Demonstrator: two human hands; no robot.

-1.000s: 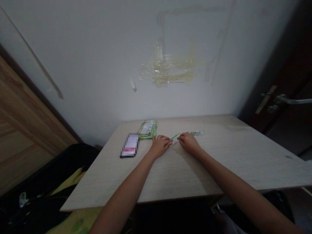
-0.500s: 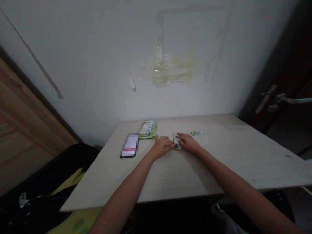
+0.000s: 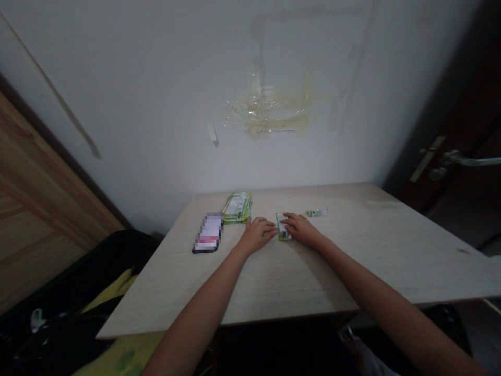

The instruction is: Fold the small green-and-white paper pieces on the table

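Observation:
A small green and white packet [image 3: 283, 236] lies flat on the table. My right hand [image 3: 302, 230] rests over its right side, fingers stretched out across it and partly covering it. Just left of the packet, my left hand [image 3: 257, 234] lies on the tabletop with its fingers extended and slightly spread, holding nothing. Beyond the left hand is a stack of similar green and white packets [image 3: 237, 207], close to the left thumb. Behind my right hand sits a small crumpled green and clear wrapper piece [image 3: 317, 212].
A phone [image 3: 209, 234] with a blurred screen lies left of my hands on the pale wooden table [image 3: 352, 271]. The wall [image 3: 156, 130] with old tape [image 3: 274, 117] rises behind. A dark bag [image 3: 133, 245] stands off the left edge; a door handle [image 3: 473, 159] is at right.
My left hand has drawn slightly left, so a small gap shows between its fingertips and the packet. The packet and my right fingers have shifted slightly left.

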